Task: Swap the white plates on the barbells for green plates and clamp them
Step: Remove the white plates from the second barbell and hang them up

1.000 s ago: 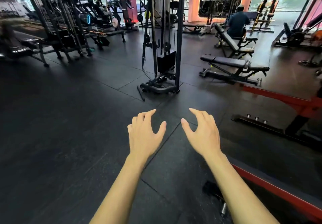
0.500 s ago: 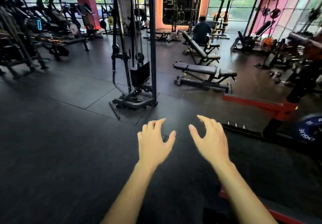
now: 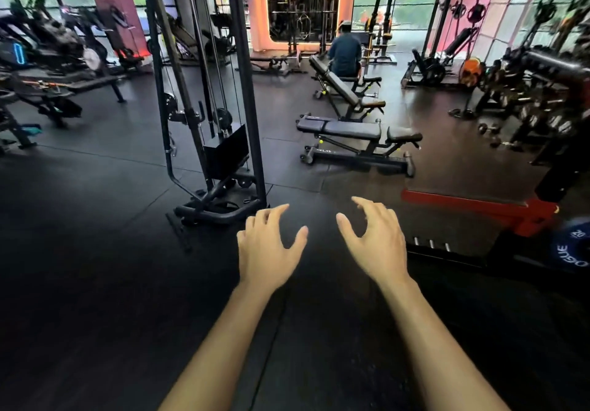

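My left hand point(image 3: 266, 246) and my right hand point(image 3: 376, 239) are stretched out side by side over the black rubber floor, palms down, fingers spread, holding nothing. No white or green plate and no barbell shows in the head view. A blue bumper plate point(image 3: 573, 247) with white lettering sits at the right edge, beside the red base of a rack point(image 3: 479, 207). It is well right of my right hand and partly cut off by the frame.
A black cable machine point(image 3: 220, 142) stands just ahead left of my hands. Two adjustable benches point(image 3: 354, 137) lie ahead right, and a person point(image 3: 344, 54) sits with their back to me farther off. Dumbbell racks point(image 3: 539, 97) line the right side, more machines the left.
The view has swung to the right and lifted: the cable machine has slid leftward, and the red rack base and blue plate have come into view. Both hands stay open and empty.
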